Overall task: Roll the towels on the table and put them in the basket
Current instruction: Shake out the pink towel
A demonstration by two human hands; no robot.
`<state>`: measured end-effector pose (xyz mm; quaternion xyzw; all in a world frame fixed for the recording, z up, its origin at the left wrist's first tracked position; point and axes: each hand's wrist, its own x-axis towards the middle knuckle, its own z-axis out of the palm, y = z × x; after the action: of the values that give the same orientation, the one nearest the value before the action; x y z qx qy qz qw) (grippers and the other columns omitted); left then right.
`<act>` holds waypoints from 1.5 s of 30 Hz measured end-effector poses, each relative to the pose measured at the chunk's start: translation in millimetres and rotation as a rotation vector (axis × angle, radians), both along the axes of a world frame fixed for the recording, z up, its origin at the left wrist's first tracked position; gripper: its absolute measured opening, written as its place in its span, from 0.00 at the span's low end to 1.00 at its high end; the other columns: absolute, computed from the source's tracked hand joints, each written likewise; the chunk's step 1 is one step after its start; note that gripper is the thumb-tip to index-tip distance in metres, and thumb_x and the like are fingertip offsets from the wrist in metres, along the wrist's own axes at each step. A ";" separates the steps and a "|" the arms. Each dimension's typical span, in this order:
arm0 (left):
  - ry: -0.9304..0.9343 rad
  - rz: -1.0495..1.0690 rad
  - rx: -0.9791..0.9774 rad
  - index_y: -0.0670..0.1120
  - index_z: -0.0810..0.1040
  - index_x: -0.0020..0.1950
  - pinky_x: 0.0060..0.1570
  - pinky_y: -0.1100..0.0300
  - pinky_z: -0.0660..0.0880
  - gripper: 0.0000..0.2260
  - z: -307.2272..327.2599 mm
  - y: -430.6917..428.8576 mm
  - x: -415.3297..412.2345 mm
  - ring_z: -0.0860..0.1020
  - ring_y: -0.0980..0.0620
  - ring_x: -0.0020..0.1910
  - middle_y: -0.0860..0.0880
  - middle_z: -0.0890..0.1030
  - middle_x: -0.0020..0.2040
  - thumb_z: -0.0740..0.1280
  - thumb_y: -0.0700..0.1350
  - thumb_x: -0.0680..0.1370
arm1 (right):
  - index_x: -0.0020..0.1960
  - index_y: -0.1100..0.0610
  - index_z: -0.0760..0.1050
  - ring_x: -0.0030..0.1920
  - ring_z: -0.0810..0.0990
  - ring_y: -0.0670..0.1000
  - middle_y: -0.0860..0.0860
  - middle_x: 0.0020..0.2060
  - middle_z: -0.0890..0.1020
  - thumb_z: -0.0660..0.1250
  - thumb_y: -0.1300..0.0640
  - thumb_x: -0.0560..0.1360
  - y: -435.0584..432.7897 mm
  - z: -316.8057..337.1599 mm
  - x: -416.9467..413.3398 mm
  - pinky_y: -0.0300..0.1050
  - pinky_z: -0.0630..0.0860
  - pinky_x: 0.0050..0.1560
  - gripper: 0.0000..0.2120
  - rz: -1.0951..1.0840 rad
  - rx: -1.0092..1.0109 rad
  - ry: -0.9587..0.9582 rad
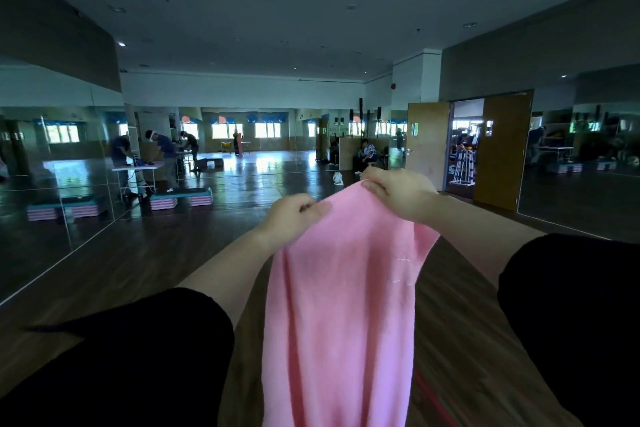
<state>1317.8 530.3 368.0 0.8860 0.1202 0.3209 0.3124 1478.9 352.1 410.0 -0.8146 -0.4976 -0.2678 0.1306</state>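
Head view: the towel (339,305) hangs in the air before the person, held up by its top edge, with its lower end running out of sight. The left grip (292,217) pinches one end of that edge and the right grip (398,194) pinches the other, set higher. Neither bench nor basket shows. Best, I judge, to level both ends, pull the edge taut, lay the cloth flat, then roll it tight and even.

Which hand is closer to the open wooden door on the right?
Right. The right hand, gripping the top edge of the pink towel, sits just below-left of the open wooden door; the left hand grips the same edge farther left and lower.
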 end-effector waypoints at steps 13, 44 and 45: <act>0.039 0.127 -0.072 0.47 0.78 0.55 0.51 0.58 0.71 0.10 -8.7 31.0 5.7 0.74 0.47 0.58 0.53 0.77 0.52 0.63 0.52 0.81 | 0.64 0.55 0.69 0.41 0.78 0.55 0.53 0.45 0.80 0.51 0.60 0.82 8.4 -24.1 32.9 0.47 0.73 0.38 0.14 -0.148 0.120 0.420; -0.020 0.201 0.159 0.49 0.75 0.34 0.37 0.58 0.69 0.19 0.5 41.7 -3.9 0.74 0.54 0.35 0.53 0.77 0.33 0.69 0.63 0.73 | 0.58 0.56 0.74 0.49 0.78 0.55 0.54 0.50 0.79 0.56 0.56 0.83 -87.3 3.5 87.7 0.50 0.75 0.50 0.09 -0.067 0.150 0.275; 0.025 0.180 0.209 0.51 0.76 0.35 0.39 0.58 0.70 0.18 -1.1 39.9 -2.9 0.76 0.57 0.37 0.56 0.79 0.34 0.69 0.64 0.72 | 0.58 0.56 0.74 0.49 0.77 0.55 0.53 0.50 0.79 0.56 0.57 0.83 -91.5 6.1 89.0 0.49 0.74 0.50 0.10 -0.083 0.150 0.264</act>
<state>1314.9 570.2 366.9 0.9033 0.1688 0.3472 0.1869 1567.9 260.5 416.1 -0.8506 -0.4207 -0.1999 0.2442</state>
